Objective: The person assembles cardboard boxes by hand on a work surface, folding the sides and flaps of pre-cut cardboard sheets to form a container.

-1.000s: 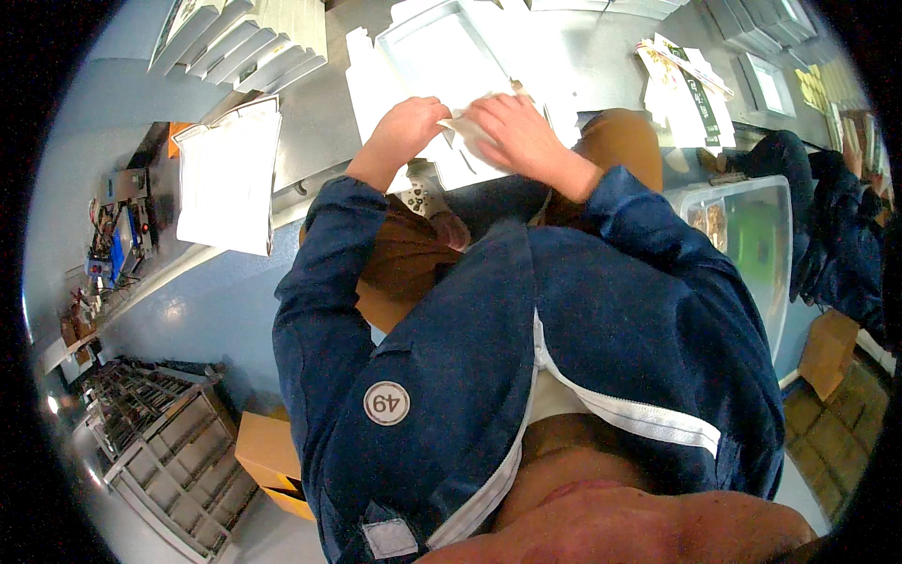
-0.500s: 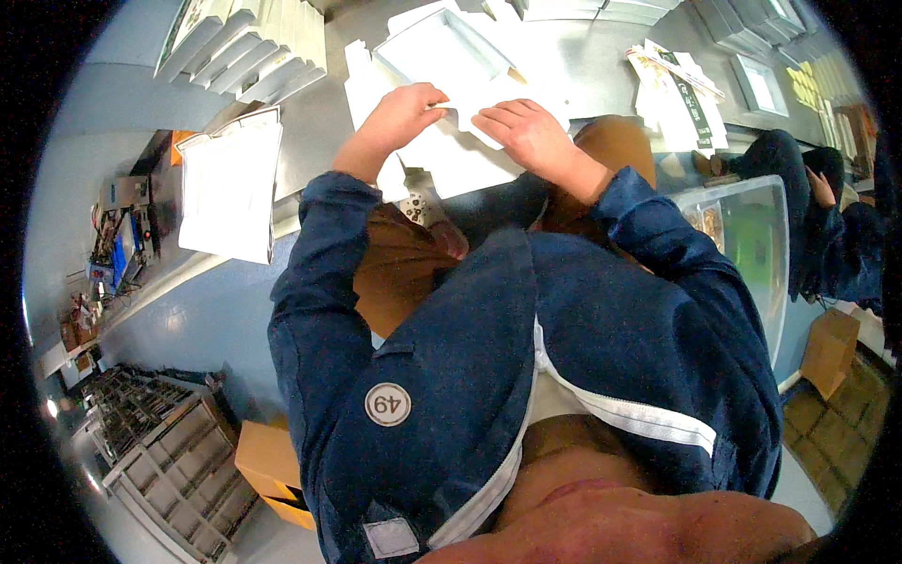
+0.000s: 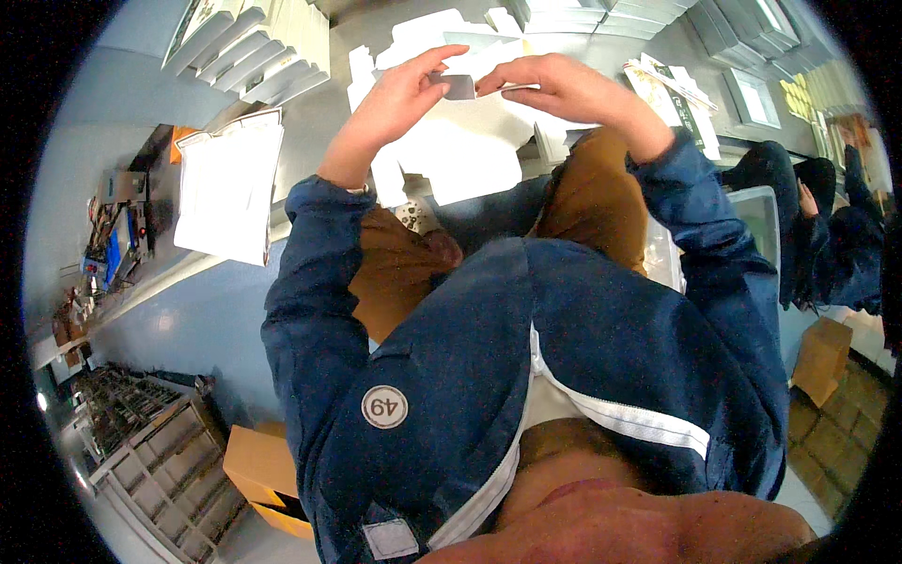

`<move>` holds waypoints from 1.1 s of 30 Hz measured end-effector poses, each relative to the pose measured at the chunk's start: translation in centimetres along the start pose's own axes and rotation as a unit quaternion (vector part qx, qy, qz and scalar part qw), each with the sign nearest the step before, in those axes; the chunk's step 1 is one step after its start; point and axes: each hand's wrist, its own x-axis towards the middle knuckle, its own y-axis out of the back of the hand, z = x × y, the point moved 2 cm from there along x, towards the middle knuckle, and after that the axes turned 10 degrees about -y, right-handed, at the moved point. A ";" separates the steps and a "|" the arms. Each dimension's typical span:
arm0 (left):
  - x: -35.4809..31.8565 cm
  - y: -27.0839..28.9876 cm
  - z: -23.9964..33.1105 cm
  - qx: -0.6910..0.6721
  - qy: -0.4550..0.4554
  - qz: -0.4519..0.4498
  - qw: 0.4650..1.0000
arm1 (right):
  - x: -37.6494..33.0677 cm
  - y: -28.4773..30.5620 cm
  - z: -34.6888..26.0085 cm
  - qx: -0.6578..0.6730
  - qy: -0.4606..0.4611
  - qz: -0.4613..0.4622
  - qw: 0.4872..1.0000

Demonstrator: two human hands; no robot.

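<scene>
Since half a second earlier, you had lifted both hands up off the white cardboard sheets and brought their fingertips together around a small grey card [image 3: 458,86]. That card was flat, roughly rectangular and plain grey, with a lighter edge toward your right. It sat between the two hands, above the grey table [image 3: 319,122]: your left hand [image 3: 399,94] pinched its left edge between thumb and forefinger, and your right hand [image 3: 550,86] pinched its right edge with narrow, curled fingers. You held one card with two hands. Beneath it lay several white flat box blanks [image 3: 470,160], too overlapped to count, and one stack of paper [image 3: 228,186] lay well to your left.
</scene>
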 end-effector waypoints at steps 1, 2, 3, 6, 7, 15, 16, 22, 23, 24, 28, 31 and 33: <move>0.2 0.2 0.5 -0.012 0.000 0.001 1.000 | 0.1 0.8 0.2 0.020 -0.007 -0.030 0.999; 0.4 0.4 1.1 -0.024 0.000 0.002 1.000 | 0.1 1.7 -0.1 0.017 -0.007 -0.029 0.999; 0.5 0.6 1.7 -0.025 -0.002 0.003 1.000 | 0.2 2.4 -0.3 0.028 -0.013 -0.059 0.998; 0.7 0.8 2.9 -0.008 0.015 -0.025 1.000 | 0.5 5.0 -1.3 0.050 -0.042 -0.121 0.991; 0.7 0.8 3.2 -0.015 -0.026 -0.014 0.999 | 0.5 5.9 -1.7 0.062 -0.027 -0.141 0.988; 0.7 1.8 7.7 -0.067 0.036 -0.068 0.995 | -0.2 10.7 -3.7 0.128 0.048 -0.174 0.975; 0.7 1.5 7.6 -0.067 0.035 -0.071 0.995 | -0.3 11.3 -4.3 0.128 0.047 -0.170 0.976; 0.5 -0.9 7.4 -0.246 0.028 0.004 0.969 | -0.8 13.0 -4.2 0.071 -0.098 -0.190 0.974; 0.4 -1.3 7.7 -0.257 0.036 0.011 0.966 | -1.1 13.4 -4.8 0.071 -0.102 -0.188 0.974; 0.0 -1.6 8.1 -0.258 0.039 0.010 0.965 | -1.0 13.8 -5.9 0.020 -0.089 -0.177 0.980; -2.1 -2.8 8.6 -0.251 0.072 0.020 0.965 | -1.3 12.0 -9.3 -0.130 0.058 -0.025 0.989; -2.6 -3.5 9.2 -0.334 0.112 0.072 0.933 | -2.6 9.4 -10.9 -0.255 0.046 0.152 0.954; -3.2 -3.5 8.9 -0.330 0.138 0.110 0.927 | -3.4 7.7 -11.9 -0.244 -0.073 0.160 0.954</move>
